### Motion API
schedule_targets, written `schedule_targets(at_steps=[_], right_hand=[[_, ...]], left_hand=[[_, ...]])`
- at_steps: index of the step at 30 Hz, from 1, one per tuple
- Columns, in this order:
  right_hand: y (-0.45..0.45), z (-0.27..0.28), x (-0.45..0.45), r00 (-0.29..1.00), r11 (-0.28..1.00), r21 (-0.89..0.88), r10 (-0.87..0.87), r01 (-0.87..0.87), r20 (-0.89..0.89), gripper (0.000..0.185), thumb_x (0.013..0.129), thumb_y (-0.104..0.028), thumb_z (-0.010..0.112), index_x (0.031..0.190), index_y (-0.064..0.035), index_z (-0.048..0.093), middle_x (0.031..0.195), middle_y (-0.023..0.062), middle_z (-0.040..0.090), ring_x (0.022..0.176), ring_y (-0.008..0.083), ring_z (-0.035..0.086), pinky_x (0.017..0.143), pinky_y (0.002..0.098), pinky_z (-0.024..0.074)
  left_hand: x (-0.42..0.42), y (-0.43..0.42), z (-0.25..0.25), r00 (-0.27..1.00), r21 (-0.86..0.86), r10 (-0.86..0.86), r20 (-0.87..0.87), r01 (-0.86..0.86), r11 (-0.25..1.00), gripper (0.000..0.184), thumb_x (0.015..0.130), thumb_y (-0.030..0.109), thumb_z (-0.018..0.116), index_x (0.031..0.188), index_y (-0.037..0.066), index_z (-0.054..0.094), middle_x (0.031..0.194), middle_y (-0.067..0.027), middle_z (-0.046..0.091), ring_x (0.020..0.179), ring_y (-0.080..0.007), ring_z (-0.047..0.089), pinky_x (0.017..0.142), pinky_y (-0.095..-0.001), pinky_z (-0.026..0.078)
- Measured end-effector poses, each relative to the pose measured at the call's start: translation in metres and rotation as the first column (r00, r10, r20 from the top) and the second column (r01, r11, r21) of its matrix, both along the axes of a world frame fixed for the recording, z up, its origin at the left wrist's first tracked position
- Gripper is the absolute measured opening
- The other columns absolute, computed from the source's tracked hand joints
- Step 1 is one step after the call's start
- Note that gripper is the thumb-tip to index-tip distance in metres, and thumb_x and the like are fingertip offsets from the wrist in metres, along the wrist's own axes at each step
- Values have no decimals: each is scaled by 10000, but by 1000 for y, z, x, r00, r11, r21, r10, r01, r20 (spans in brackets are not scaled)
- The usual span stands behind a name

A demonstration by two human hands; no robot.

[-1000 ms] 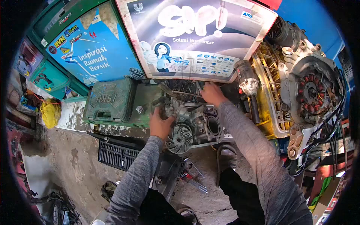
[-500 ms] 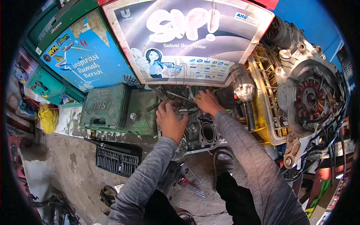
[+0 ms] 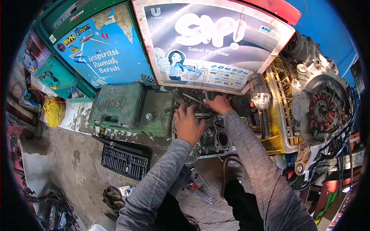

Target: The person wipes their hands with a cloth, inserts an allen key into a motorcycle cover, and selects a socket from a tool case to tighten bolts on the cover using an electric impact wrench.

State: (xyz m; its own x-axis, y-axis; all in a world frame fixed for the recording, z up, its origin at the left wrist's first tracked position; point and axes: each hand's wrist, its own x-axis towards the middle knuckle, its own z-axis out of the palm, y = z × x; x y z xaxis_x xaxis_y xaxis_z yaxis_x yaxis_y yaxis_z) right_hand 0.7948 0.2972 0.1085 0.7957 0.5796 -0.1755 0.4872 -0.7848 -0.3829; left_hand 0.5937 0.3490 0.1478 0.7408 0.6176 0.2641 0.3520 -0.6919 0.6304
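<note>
My left hand [image 3: 188, 125] lies over the metal engine parts, fingers bent and apart, thumb spread to the right. Its fingertips reach the dark parts behind, and I see nothing clearly gripped. My right hand [image 3: 219, 104] reaches into the pile of tools at the foot of the poster panel, thumb and fingers brought together; what is between them is hidden. A long metal tool, like a wrench [image 3: 192, 99], slants across the pile between both hands. Just in front of my right hand sits an engine cylinder [image 3: 222, 139] with its round bore facing up.
A green tool case [image 3: 117, 106] stands at left, a socket [image 3: 149, 116] beside it. On the floor lie an open bit set [image 3: 125, 161] and screwdrivers [image 3: 197, 190]. At right are an impact wrench [image 3: 260, 96], a yellow crate [image 3: 283, 111] and a large engine [image 3: 322, 104].
The view has shifted, so the scene sits further right and slightly lower. My right hand's fingers have drawn in closer among the tools; my left hand keeps its place over the engine parts.
</note>
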Motion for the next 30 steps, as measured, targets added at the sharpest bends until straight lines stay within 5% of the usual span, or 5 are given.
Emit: schedule_targets(at_steps=[9, 17, 19, 24, 30], right_hand=[[-19, -16, 33, 940, 960, 279, 122, -30, -320, 556, 726, -498, 745, 574, 24, 627, 509, 125, 553, 506, 257, 553, 591, 429, 447], [-23, -17, 27, 869, 919, 372, 287, -132, -402, 362, 731, -329, 738, 853, 11, 720, 690, 138, 663, 608, 221, 604, 624, 382, 475], [-28, 7, 12, 850, 918, 345, 332, -193, -409, 327, 767, -275, 709, 922, 13, 715, 879, 175, 683, 821, 245, 638, 749, 377, 477], [-35, 5, 2, 899, 856, 386, 419, -343, -130, 363, 780, -260, 711, 1019, 13, 693, 1161, 186, 577, 1147, 344, 537, 950, 389, 432], [-34, 31, -14, 882, 675, 614, 464, -409, 78, 316, 760, -149, 693, 1028, 16, 670, 1194, 187, 558, 1137, 350, 540, 943, 399, 445]], left_hand=[[13, -9, -3, 999, 139, -10, -36, 15, 990, 621, 717, 224, 743, 1249, 23, 496, 1381, -218, 362, 1317, -438, 273, 1077, -588, 230], [36, -13, -10, 988, 149, -10, -154, 33, 988, 605, 762, 270, 724, 1288, 59, 509, 1404, -208, 366, 1349, -454, 227, 1101, -595, 177], [38, -11, -12, 989, 132, -6, -148, 26, 991, 605, 764, 275, 720, 1288, 54, 512, 1394, -209, 381, 1344, -450, 239, 1104, -584, 183], [42, -6, -15, 994, 88, 34, -104, -25, 996, 608, 777, 286, 700, 1301, 44, 509, 1375, -200, 416, 1320, -435, 287, 1101, -556, 215], [43, 1, -1, 991, 1, 127, 30, -127, 992, 557, 808, 266, 658, 1283, 10, 521, 1306, -188, 497, 1294, -415, 326, 1098, -513, 246]])
